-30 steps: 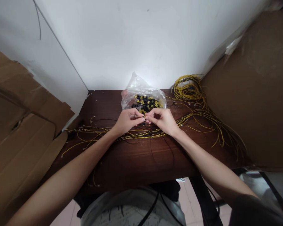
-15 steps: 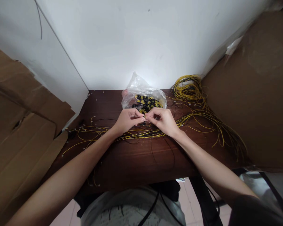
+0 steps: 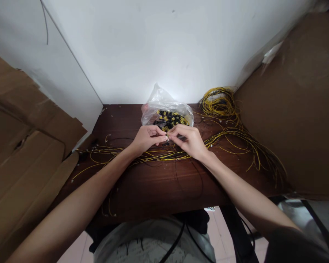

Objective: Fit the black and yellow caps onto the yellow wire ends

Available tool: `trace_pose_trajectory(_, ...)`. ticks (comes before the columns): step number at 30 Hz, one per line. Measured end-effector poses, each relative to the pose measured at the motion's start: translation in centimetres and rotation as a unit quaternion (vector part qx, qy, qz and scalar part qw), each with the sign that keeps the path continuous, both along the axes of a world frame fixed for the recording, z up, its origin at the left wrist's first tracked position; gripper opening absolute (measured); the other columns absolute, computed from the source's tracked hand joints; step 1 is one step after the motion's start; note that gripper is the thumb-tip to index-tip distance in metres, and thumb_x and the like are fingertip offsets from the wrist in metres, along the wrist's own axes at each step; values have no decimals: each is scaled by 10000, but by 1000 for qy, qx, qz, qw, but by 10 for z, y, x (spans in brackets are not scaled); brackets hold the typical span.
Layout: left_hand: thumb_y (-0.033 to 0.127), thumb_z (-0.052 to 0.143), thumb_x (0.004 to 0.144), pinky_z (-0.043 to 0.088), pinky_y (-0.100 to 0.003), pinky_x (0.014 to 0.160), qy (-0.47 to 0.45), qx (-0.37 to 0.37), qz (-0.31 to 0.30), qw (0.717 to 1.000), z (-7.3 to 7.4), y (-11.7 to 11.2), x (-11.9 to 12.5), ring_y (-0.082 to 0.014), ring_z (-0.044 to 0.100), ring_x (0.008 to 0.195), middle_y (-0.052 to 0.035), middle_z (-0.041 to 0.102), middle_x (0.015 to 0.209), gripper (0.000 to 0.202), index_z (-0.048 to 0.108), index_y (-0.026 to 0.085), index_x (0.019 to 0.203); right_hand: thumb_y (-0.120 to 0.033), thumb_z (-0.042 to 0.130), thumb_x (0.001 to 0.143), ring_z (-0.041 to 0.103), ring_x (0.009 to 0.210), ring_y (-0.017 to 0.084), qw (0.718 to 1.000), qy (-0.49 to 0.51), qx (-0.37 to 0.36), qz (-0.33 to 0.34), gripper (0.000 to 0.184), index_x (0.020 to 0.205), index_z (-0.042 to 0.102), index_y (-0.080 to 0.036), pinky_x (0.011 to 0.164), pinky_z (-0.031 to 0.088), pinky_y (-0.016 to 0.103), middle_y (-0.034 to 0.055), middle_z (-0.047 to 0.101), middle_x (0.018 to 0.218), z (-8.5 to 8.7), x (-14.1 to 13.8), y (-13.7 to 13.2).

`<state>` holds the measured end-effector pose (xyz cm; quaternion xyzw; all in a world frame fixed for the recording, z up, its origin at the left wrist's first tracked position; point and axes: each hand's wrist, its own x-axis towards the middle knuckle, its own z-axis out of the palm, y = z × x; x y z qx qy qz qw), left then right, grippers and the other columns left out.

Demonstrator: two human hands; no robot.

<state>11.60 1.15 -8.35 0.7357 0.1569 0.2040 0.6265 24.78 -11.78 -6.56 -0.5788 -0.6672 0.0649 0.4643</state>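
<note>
My left hand [image 3: 146, 139] and my right hand [image 3: 190, 140] meet fingertip to fingertip over the middle of the table. Between them, both pinch a small yellow and black connector [image 3: 168, 135], partly hidden by the fingers. Just behind my hands a clear plastic bag [image 3: 159, 96] lies open, and in it are many small yellow and black connectors [image 3: 173, 118]. Below my wrists a bundle of yellow and black wires [image 3: 164, 157] runs across the table.
A coil of yellow and black wire [image 3: 218, 102] sits at the back right of the dark wooden table [image 3: 156, 186]. Cardboard sheets [image 3: 24, 153] flank the left, and a large cardboard panel [image 3: 293, 106] stands at the right. A white wall [image 3: 159, 44] rises behind.
My fingertips have shifted slightly around the small connector, with the right fingers a touch further left. The bag and wires look unmoved.
</note>
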Motion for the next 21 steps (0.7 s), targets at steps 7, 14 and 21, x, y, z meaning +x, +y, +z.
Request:
trace_pose_trajectory(7,214,696,672,425,-175,484,-21,-7,2,1000,3,-3,2,-49,495,480,19,585,562,142,594,126,717,-231,643,762,628,788,147,987,151,-52,-5,140,885,632,-163,756,520,310,54,671,875,0,2,3)
trace_pose_trajectory(14,231,694,675,451,-185,483,-25,-7,7,1000,4,-5,2,-62,516,497,10,607,588,151,600,133,741,-386,703,688,596,594,108,942,306,-133,-16,287,799,638,-130,598,534,270,28,645,674,4,8,5)
trace_pose_trajectory(21,251,705,668,455,-187,486,-15,1,0,1000,3,-4,1,-70,538,518,-8,636,627,169,614,129,742,-374,742,642,590,579,103,935,328,-138,-6,284,745,643,-128,590,522,260,20,645,642,7,4,5)
